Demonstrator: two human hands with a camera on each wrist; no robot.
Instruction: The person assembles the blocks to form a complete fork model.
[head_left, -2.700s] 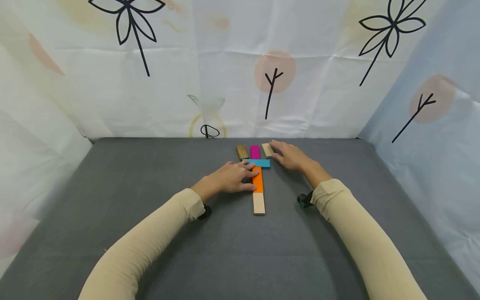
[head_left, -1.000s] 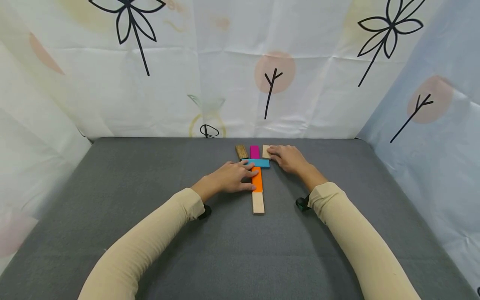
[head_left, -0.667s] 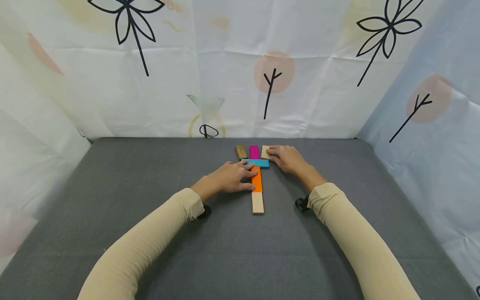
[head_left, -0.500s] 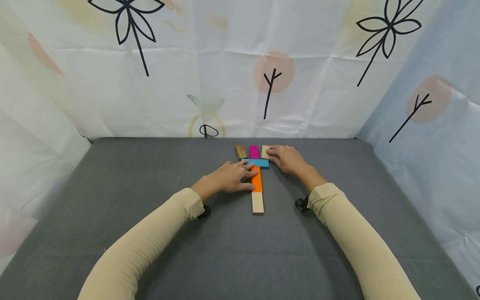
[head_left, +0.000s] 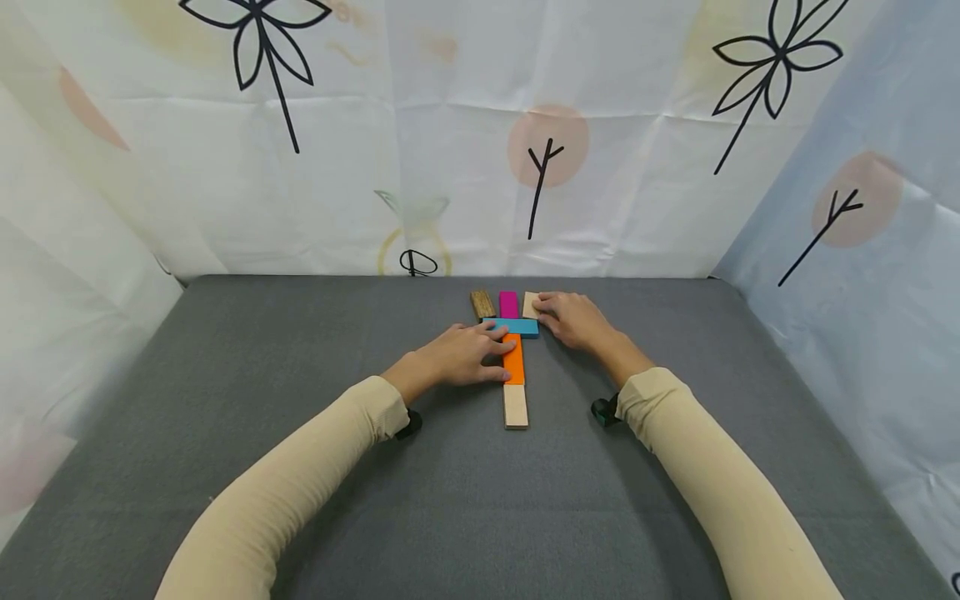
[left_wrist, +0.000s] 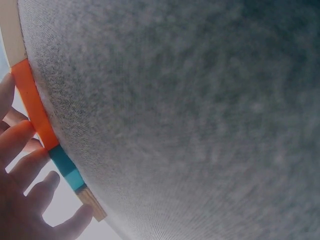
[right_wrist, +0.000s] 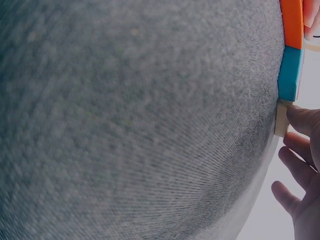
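Observation:
In the head view, my left hand [head_left: 461, 354] rests with spread fingers on the orange block [head_left: 514, 360] and the left part of the blue block [head_left: 525, 327]. The blue block lies crosswise at the orange one's far end, and a pale wooden block [head_left: 516, 407] continues the line at its near end. Beyond the blue block lie a brown block [head_left: 482, 304], a magenta block [head_left: 508, 304] and a second pale wooden block [head_left: 530, 305]. My right hand [head_left: 577, 321] pinches that far pale block by its right side; the right wrist view shows thumb and finger against it [right_wrist: 281, 119].
All the blocks lie flat on a grey cloth-covered table [head_left: 315, 500], near its far edge. White printed curtains [head_left: 337, 192] hang behind and at both sides. Each wrist carries a small dark camera [head_left: 604, 411].
Since the earliest frame, my right fingers have come over the far pale block, and it has turned straighter beside the magenta one. Over the last second hardly anything differs. The left hand stays put.

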